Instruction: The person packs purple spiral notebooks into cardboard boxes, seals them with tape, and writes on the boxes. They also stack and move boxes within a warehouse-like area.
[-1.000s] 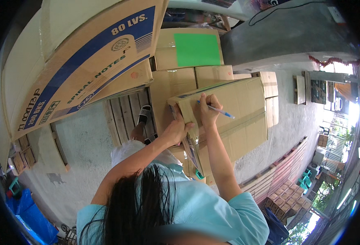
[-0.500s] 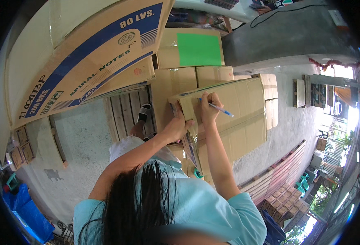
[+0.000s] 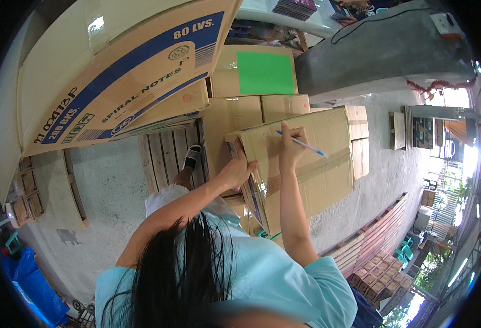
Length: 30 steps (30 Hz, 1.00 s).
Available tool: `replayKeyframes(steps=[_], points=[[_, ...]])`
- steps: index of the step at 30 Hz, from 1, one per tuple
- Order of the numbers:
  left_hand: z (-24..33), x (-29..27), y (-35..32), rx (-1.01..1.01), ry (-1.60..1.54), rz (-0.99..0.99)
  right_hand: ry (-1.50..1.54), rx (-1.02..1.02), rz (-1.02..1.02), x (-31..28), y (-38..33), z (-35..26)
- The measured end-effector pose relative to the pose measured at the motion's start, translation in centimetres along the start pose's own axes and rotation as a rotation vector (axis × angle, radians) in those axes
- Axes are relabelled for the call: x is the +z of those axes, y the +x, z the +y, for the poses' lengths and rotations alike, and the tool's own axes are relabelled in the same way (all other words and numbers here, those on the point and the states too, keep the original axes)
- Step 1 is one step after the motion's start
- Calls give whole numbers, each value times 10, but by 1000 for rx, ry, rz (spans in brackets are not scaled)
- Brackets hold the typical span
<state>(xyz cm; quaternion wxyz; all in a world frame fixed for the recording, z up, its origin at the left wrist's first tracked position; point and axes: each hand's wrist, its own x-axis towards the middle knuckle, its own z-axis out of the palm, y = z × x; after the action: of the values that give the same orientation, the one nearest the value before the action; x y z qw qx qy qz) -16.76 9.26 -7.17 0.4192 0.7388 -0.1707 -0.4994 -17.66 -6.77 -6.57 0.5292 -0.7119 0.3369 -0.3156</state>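
Observation:
A tan cardboard box [image 3: 328, 167] lies in front of me on other cartons, with clear tape along its top. At its left end my left hand [image 3: 238, 170] grips the edge, thumb resting near the corner and some fingers hidden. Pinched in my right hand [image 3: 292, 145] is a pen [image 3: 314, 150] with a white barrel and a blue end. Its tip touches or hovers just over the top of the box; I cannot tell which. Any mark on the cardboard there is too faint to read.
A large printed carton with a blue band [image 3: 142, 71] stands close on the left. Behind are stacked cartons, one bearing a green sheet [image 3: 265, 73]. A wooden pallet [image 3: 166, 158] lies by my foot. A grey concrete pillar [image 3: 382, 52] and reddish slatted pallets [image 3: 369, 235] are to the right.
My right hand has shifted a little to the right across the box top with the pen. My left hand keeps its hold on the edge. The view has tilted slightly.

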Motion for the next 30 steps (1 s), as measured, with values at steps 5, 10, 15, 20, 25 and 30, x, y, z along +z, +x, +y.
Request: replayKeyframes(steps=[5,10,15,20,25,30], points=[[2,1,-1,-3,5,-7,-23,-130,-13,2,-2,29],[-5,4,4,25,61,30,-55,-126,-49,6,-2,34],[-6,5,7,9,66,20,-85,-140,-65,9,-5,22],[19,-8,-6,-120,26,-98,-112,-154,-61,7,-4,26],[-6,4,3,64,43,70,-156,-167,-74,8,-6,27],[-3,3,4,23,25,23,-108,-146,-55,9,-4,26]])
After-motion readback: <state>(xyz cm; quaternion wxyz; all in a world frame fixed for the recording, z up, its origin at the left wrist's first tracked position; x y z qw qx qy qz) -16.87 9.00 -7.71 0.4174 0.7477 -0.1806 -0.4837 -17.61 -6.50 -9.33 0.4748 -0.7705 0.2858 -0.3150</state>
